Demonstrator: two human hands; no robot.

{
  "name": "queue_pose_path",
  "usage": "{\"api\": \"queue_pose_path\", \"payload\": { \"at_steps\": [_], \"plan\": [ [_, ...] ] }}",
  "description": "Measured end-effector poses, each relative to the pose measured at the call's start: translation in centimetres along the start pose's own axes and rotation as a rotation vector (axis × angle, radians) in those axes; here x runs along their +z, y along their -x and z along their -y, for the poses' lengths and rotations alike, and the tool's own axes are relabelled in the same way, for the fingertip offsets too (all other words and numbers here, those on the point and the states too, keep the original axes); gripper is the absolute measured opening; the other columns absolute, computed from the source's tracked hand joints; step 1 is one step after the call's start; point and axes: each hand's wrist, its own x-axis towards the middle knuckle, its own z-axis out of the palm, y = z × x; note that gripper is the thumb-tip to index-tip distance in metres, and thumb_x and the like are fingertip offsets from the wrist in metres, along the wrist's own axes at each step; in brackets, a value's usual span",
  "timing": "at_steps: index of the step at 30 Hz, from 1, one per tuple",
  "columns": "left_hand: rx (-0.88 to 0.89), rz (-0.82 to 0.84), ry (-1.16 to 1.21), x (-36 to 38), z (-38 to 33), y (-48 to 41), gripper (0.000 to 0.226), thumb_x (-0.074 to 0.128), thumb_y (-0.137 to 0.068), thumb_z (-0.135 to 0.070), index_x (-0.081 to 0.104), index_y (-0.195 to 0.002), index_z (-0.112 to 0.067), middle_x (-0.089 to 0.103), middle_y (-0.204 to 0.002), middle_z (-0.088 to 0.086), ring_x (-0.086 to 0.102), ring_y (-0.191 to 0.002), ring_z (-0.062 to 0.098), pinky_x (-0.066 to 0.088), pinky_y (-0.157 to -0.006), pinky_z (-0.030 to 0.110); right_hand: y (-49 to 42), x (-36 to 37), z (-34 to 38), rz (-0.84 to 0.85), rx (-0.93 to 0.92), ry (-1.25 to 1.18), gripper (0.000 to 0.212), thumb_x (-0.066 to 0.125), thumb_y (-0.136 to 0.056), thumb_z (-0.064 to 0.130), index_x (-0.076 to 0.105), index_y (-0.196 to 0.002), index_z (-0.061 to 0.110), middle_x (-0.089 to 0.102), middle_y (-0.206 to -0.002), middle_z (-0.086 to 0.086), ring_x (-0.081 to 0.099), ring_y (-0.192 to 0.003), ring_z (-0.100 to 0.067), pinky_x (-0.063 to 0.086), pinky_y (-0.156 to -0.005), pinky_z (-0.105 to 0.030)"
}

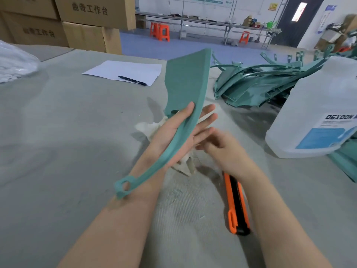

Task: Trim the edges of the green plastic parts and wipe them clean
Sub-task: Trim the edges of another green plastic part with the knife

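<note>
My left hand (172,138) holds a green plastic part (186,84) up over the table, thumb across its front and straight fingers behind it. The part has a wide flat blade at the top and a curved arm ending in a ring near my wrist. My right hand (226,151) is blurred just right of the left fingers and holds nothing that I can see. An orange and black utility knife (236,206) lies on the table under my right wrist. A white cloth (184,167) lies crumpled beneath my left hand.
A pile of green plastic parts (260,82) lies at the back right. A large translucent bottle (316,113) stands at the right. A sheet of paper (123,71) with a pen (132,80) lies further back, a plastic bag (15,62) at the left, cardboard boxes (87,26) behind.
</note>
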Motion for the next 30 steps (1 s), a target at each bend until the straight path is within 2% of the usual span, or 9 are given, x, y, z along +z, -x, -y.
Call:
{"api": "queue_pose_path", "payload": {
  "at_steps": [3,7,10,13,17,20,23,25,30],
  "plan": [
    [0.022,-0.330,-0.200,-1.3,1.6,-0.7,0.017,0.047,-0.100,-0.022,0.062,-0.096,-0.015,0.068,-0.100,0.004,0.064,-0.098,0.018,0.047,-0.093,0.035,0.0,-2.9,-1.3,-0.289,0.236,0.133,0.009,0.062,-0.090,0.025,0.060,-0.096,0.019,0.066,-0.091,0.004,0.060,-0.081,-0.013,0.048,-0.069,-0.031],
    [0.024,-0.423,-0.103,-2.7,1.6,-0.9,0.020,0.045,-0.102,-0.023,0.060,-0.095,-0.013,0.069,-0.089,0.004,0.068,-0.082,0.013,0.053,-0.080,0.028,0.7,-4.6,-2.5,-0.023,0.533,0.366,0.052,0.069,-0.079,0.056,0.049,-0.108,0.018,0.055,-0.094,0.002,0.058,-0.086,-0.018,0.041,-0.061,-0.031],
    [0.022,-0.416,-0.089,-3.0,1.5,-0.9,0.021,0.046,-0.101,-0.025,0.061,-0.096,-0.013,0.073,-0.084,0.002,0.071,-0.076,0.011,0.058,-0.071,0.026,0.6,-3.9,-2.0,0.150,0.537,0.494,0.052,0.072,-0.077,0.054,0.046,-0.105,0.018,0.055,-0.088,0.001,0.057,-0.078,-0.016,0.042,-0.058,-0.029],
    [0.025,-0.404,-0.108,-3.2,1.7,-1.0,0.020,0.047,-0.101,-0.024,0.062,-0.096,-0.012,0.074,-0.082,0.003,0.072,-0.076,0.012,0.059,-0.070,0.027,0.4,-3.7,-2.3,0.136,0.496,0.527,0.040,0.067,-0.083,0.038,0.061,-0.103,0.005,0.060,-0.077,-0.004,0.056,-0.067,-0.018,0.042,-0.058,-0.030],
    [0.063,-0.410,-0.131,-3.3,2.0,-0.9,0.020,0.046,-0.101,-0.021,0.062,-0.097,-0.009,0.073,-0.082,0.004,0.071,-0.075,0.011,0.058,-0.078,0.028,0.2,-4.7,-3.2,-0.149,0.402,0.027,0.033,0.060,-0.086,0.021,0.065,-0.075,-0.009,0.057,-0.063,-0.013,0.054,-0.064,-0.025,0.054,-0.074,-0.041],
    [0.079,-0.412,-0.141,-3.1,2.1,-0.7,0.022,0.045,-0.102,-0.019,0.062,-0.094,-0.008,0.073,-0.077,0.003,0.070,-0.071,0.008,0.058,-0.075,0.024,-0.2,-4.8,-3.3,-0.320,0.329,-0.430,0.021,0.057,-0.091,0.012,0.066,-0.075,0.001,0.062,-0.066,-0.009,0.058,-0.065,-0.019,0.054,-0.067,-0.029],
    [0.042,-0.408,-0.116,-2.8,1.6,-0.6,0.023,0.044,-0.102,-0.024,0.062,-0.092,-0.014,0.073,-0.077,-0.001,0.068,-0.068,0.006,0.057,-0.067,0.021,-0.7,-4.2,-3.2,-0.406,0.383,-0.873,0.017,0.048,-0.094,0.006,0.060,-0.081,0.005,0.058,-0.056,-0.004,0.055,-0.053,-0.015,0.048,-0.051,-0.022],
    [0.035,-0.386,-0.104,-2.8,1.0,-0.4,0.022,0.045,-0.101,-0.027,0.062,-0.093,-0.016,0.073,-0.083,-0.003,0.068,-0.072,0.006,0.054,-0.068,0.022,-0.8,-3.8,-3.1,-0.329,0.451,-0.988,0.018,0.044,-0.099,0.009,0.053,-0.084,0.005,0.049,-0.058,-0.006,0.049,-0.045,-0.015,0.042,-0.044,-0.021],
    [0.037,-0.384,-0.058,-2.6,0.8,-0.2,0.022,0.045,-0.101,-0.026,0.061,-0.094,-0.014,0.071,-0.087,0.001,0.066,-0.073,0.009,0.056,-0.065,0.024,-0.6,-1.6,-2.1,-0.055,0.564,-0.830,0.029,0.041,-0.105,0.027,0.056,-0.094,0.004,0.058,-0.052,-0.007,0.048,-0.035,-0.012,0.039,-0.033,-0.018]
  ]
}}
